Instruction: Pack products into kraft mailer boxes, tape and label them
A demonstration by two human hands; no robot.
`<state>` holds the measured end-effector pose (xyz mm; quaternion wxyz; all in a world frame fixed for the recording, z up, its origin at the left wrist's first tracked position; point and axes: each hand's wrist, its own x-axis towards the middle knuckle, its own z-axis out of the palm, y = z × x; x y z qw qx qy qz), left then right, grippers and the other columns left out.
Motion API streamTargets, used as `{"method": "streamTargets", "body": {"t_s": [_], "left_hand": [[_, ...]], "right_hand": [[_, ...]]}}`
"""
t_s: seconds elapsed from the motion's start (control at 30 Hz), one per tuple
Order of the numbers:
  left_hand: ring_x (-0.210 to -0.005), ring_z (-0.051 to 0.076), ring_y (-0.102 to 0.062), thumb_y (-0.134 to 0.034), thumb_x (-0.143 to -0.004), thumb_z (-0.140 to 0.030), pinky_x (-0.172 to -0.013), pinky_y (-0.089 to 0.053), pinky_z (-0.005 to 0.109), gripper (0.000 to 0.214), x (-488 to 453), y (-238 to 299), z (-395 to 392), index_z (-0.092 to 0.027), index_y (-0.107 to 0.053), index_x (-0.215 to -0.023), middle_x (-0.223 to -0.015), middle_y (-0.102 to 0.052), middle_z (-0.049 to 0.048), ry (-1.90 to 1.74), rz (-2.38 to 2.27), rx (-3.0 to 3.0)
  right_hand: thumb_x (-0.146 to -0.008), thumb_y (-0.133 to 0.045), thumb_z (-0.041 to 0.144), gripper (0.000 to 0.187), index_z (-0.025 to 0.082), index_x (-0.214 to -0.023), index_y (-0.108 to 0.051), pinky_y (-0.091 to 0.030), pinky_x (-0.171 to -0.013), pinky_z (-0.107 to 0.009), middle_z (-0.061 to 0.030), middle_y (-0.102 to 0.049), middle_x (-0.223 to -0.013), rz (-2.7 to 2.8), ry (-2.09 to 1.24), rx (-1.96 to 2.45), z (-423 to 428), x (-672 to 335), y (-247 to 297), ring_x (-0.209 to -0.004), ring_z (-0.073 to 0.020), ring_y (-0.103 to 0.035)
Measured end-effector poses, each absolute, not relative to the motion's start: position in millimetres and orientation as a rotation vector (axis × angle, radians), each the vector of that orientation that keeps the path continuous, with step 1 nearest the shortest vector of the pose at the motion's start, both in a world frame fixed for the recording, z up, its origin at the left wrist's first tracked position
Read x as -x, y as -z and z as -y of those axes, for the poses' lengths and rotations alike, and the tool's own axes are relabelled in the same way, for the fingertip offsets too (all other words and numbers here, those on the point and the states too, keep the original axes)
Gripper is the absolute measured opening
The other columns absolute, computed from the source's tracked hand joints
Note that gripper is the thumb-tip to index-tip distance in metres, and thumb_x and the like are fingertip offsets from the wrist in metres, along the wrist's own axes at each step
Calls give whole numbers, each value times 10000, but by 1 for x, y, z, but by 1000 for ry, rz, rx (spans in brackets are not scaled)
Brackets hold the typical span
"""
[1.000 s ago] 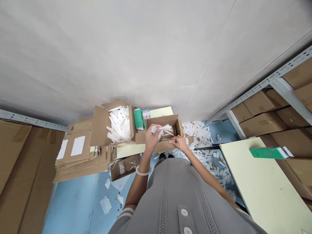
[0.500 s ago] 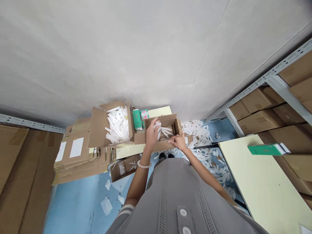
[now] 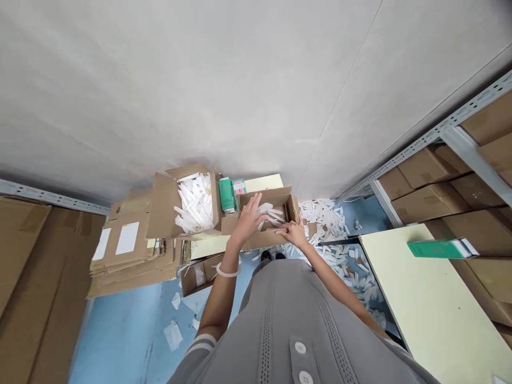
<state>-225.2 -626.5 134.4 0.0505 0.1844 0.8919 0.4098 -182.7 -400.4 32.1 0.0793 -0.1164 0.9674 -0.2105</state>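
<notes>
In front of me stands a small open cardboard box [image 3: 262,242] with slim white wrapped pieces [image 3: 272,212] lying inside. My left hand [image 3: 248,220] is over the left part of this box, fingers stretched out, beside the white pieces and not closed round them. My right hand [image 3: 294,233] grips the near right rim of the box, with its fingers over the edge. To the left, a larger open carton [image 3: 164,205] holds a heap of similar white pieces [image 3: 194,202]. Green boxes [image 3: 226,195] stand between the two cartons.
Flattened cardboard [image 3: 132,266] is stacked at left. Below the bench, another open box [image 3: 192,285] holds a few white bits. White scraps [image 3: 326,221] litter the blue floor. At right are a pale table [image 3: 424,298], a green carton [image 3: 438,248] and shelved boxes [image 3: 430,202].
My left hand has shifted slightly left and opened, letting go of white pieces, which now lie in the small box. My right hand stays on the rim.
</notes>
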Motion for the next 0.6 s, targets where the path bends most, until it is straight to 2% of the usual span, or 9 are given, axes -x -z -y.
{"method": "streamTargets", "body": {"t_s": [0.1,0.2,0.27,0.33,0.43,0.5,0.6], "left_hand": [[-1493,290,-257,-505,-936,-492,-1204,-221,518,665,229,-145,640,-219,-322,-1513,-1581,-349,143,-1150,-2903,-530],[-1391,243,-431,-472,-962,-435,-1168,-322,425,474,244,-158,679,-228,-496,-1388,-1467,-501,120,-1230,-3100,-459],[-1324,232,-495,-423,-980,-390,-1141,-359,412,404,257,-157,715,-221,-545,-1327,-1383,-565,110,-1206,-3207,-266],[-1326,251,-491,-408,-976,-344,-1128,-370,425,414,271,-146,754,-193,-530,-1342,-1392,-549,130,-1000,-3194,53],[-1387,267,-436,-475,-932,-283,-1114,-384,396,488,285,-119,804,-139,-472,-1398,-1490,-458,167,-540,-2786,451],[-1365,307,-466,-565,-869,-258,-1079,-418,411,527,287,-102,828,-99,-502,-1367,-1457,-488,210,-464,-2673,528],[-1361,317,-474,-602,-833,-259,-1064,-428,397,606,282,-85,850,-50,-471,-1387,-1473,-447,268,-420,-2635,589]], "right_hand": [[-976,-472,538,371,320,-952,-772,-159,-1171,-456,-17,-771,-976,-2905,590,364,401,182,-32,-974,-199,-664],[-984,-460,530,375,322,-967,-771,-188,-1161,-445,-14,-771,-976,-2901,626,378,400,182,-32,-964,-196,-665],[-985,-460,524,369,327,-974,-772,-216,-1150,-426,-12,-771,-970,-2900,628,390,400,182,-32,-954,-193,-665],[-983,-466,523,366,324,-976,-773,-235,-1140,-413,-15,-770,-963,-2908,611,396,400,182,-32,-950,-193,-665],[-979,-474,525,365,316,-970,-772,-248,-1132,-406,-18,-769,-953,-2922,599,391,400,181,-31,-951,-194,-666],[-977,-480,523,362,310,-951,-772,-255,-1128,-397,-15,-770,-945,-2921,604,392,400,181,-30,-942,-190,-667],[-980,-477,515,368,299,-928,-770,-240,-1135,-403,-12,-770,-930,-2914,642,383,400,181,-30,-927,-189,-665]]}}
